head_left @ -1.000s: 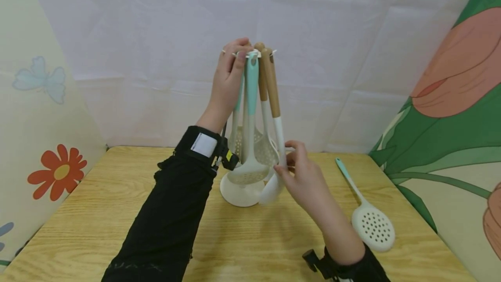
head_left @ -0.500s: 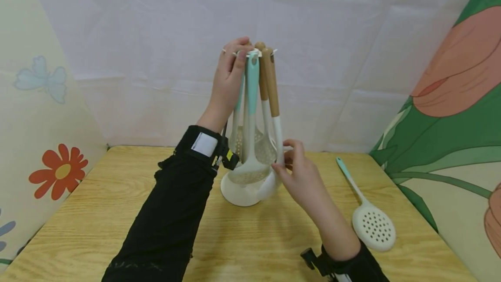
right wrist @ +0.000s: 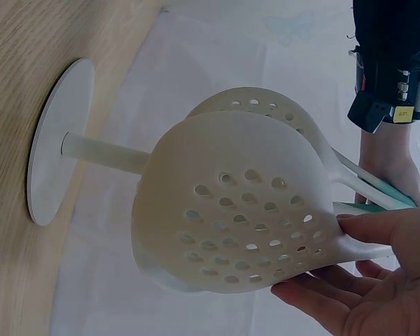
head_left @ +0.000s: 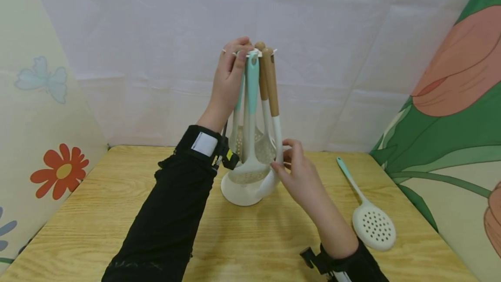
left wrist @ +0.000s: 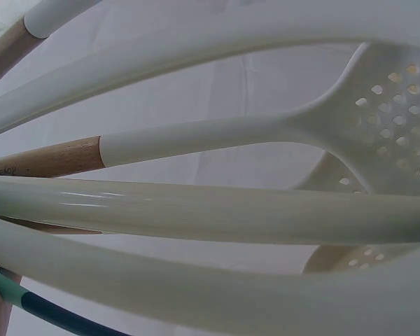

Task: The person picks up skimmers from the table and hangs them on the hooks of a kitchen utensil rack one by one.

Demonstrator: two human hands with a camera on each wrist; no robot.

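Several utensils hang from a white utensil stand (head_left: 239, 193) at the middle of the frame, and both of our hands are on it. Our right hand (head_left: 299, 173) pinches the white shaft of a wooden-handled spoon (head_left: 274, 116) low down, thumb and fingers curled around it; the spoon hangs from the ring at the stand's top, and we judge the low grip is there to steady or steer its free end. Our left hand (head_left: 228, 77) reaches to the upper middle of the frame with its fingers curled about the ring (head_left: 250, 52), likely to hold the stand from turning or tipping. Beside the spoon hang a mint-handled skimmer (head_left: 250, 99) and other pieces; the right wrist view shows two perforated skimmer heads (right wrist: 241, 224) overlapping just above the stand's round base (right wrist: 56, 140).

Further out, at the lower right of the head view, a second mint-handled skimmer (head_left: 369, 219) lies flat on the wooden table (head_left: 98, 212), well apart from the stand. Printed flower panels stand at both sides.

For writing, the left wrist view shows a faint mark on one wooden handle (left wrist: 42, 159), too blurred to read; a small yellow label (right wrist: 404, 112) on the left wrist device is likewise illegible.
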